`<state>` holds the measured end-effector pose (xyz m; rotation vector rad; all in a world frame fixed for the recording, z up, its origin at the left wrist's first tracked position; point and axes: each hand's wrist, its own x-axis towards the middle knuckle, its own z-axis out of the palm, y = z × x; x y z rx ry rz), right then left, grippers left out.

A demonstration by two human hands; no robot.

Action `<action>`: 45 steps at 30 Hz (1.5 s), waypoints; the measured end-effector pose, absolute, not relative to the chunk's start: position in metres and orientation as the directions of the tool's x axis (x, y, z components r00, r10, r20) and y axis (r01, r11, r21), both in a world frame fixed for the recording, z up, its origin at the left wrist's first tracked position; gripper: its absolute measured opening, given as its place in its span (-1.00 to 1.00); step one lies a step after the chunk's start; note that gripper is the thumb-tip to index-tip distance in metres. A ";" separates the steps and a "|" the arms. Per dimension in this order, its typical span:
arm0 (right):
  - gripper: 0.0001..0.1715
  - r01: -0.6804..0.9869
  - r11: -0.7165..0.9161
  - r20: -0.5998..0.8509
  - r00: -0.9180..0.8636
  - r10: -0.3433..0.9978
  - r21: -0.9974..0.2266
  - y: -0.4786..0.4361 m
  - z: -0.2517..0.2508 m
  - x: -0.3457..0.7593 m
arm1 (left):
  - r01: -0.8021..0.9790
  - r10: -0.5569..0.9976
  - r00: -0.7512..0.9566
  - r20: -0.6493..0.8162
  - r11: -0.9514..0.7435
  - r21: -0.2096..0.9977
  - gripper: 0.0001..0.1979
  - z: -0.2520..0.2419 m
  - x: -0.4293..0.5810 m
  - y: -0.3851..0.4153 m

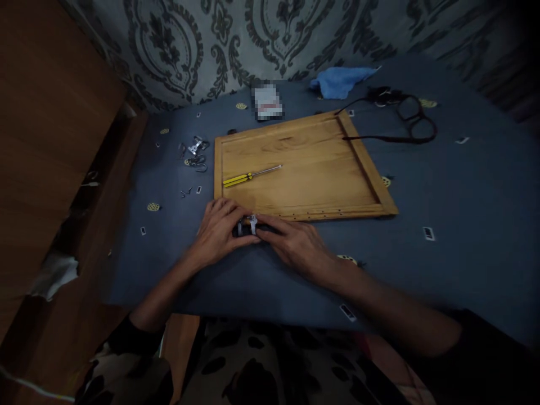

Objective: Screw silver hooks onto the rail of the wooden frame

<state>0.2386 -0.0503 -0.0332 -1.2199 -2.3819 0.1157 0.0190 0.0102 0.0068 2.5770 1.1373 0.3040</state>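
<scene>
My left hand [221,230] and my right hand [297,242] meet at the near edge of a framed wooden panel [295,157]. Between their fingertips is a small silver metal fitting [253,224], which looks like a hinge; the fingers partly cover it. Both hands are closed, thumb and fingers pinching the fitting from either side. Small dark holes run along the panel's near edge, to the right of the fitting. On the panel lies a screwdriver [239,180] with a yellow and black handle, its metal shaft pointing right.
Loose metal fittings [196,146] and several screws [185,193] lie left of the panel. Eyeglasses [415,121] rest partly over its right side. Behind it are a blurred small packet [267,101] and a blue cloth [343,81]. A wooden cabinet [50,112] borders the left side.
</scene>
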 end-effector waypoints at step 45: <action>-0.61 0.644 0.632 0.506 -0.408 0.760 -0.430 -0.043 -0.032 0.250 | 0.606 0.713 0.673 0.197 -0.684 0.405 -0.58 0.005 0.020 0.005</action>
